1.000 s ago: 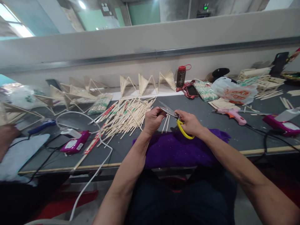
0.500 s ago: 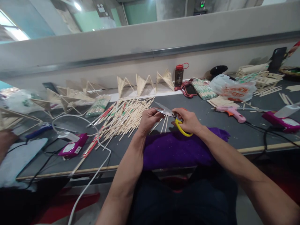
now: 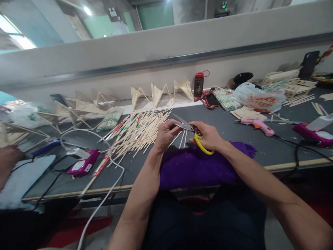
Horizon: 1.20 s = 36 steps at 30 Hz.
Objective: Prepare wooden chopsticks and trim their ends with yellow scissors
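My right hand (image 3: 209, 136) is closed around the yellow handle of a pair of scissors (image 3: 185, 127), whose blades stand apart and point left. Close by, my left hand (image 3: 165, 134) is pinched at the lower blade; whatever lies between its fingertips is too small to make out. Both hands are above a purple cloth (image 3: 195, 168) at the table's front edge. Just left of them spreads a heap of thin wooden sticks (image 3: 142, 133), and a few loose sticks lie beneath the hands.
Stick structures (image 3: 161, 95) stand along the wall beside a red-capped bottle (image 3: 199, 85). A pink glue gun (image 3: 257, 125) lies at right. A white cable (image 3: 122, 173) loops past a magenta power strip (image 3: 84, 163). Another person's hand (image 3: 9, 161) is at far left.
The scissors' yellow handle has swung slightly, and the blades look a little closer together. My left hand keeps its pinch near the blade. The whole view has shifted slightly.
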{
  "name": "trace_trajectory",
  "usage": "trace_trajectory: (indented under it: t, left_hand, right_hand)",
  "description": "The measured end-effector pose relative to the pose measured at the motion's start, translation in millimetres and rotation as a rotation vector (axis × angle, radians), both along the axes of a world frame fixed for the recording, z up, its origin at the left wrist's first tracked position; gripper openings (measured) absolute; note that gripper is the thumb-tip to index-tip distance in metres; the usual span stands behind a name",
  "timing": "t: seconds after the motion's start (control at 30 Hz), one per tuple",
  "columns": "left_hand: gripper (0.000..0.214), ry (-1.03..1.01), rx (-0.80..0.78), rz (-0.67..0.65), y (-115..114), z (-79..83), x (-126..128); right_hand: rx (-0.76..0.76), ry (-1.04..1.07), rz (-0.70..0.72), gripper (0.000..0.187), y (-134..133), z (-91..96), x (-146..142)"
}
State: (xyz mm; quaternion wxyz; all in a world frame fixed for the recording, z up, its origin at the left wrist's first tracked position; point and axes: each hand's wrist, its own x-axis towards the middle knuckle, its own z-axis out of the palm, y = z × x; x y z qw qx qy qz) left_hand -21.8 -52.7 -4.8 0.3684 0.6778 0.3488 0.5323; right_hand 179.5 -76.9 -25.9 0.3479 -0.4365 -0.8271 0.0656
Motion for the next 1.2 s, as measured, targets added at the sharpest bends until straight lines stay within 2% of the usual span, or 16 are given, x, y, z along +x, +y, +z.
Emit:
trace_trajectory:
  t: [0.33, 0.7, 0.87, 1.2]
  left_hand:
    - [0.017, 0.006, 0.044, -0.002, -3.5, 1.0, 0.7]
    - [0.014, 0.111, 0.18, 0.102, -3.1, -2.1, 4.7]
    - [0.011, 0.109, 0.193, 0.118, -2.9, -4.4, 5.2]
    - [0.01, 0.136, 0.201, 0.176, -1.4, -6.7, 6.0]
  right_hand:
    - [-0.062, 0.015, 0.033, 0.057, -1.5, 2.4, -0.8]
    - [-0.104, 0.066, 0.084, 0.043, -0.8, -2.4, -1.7]
    - [-0.084, 0.041, 0.096, 0.046, 0.9, -5.0, 0.3]
    - [-0.056, 0.014, 0.024, 0.042, 3.1, -6.3, 0.7]
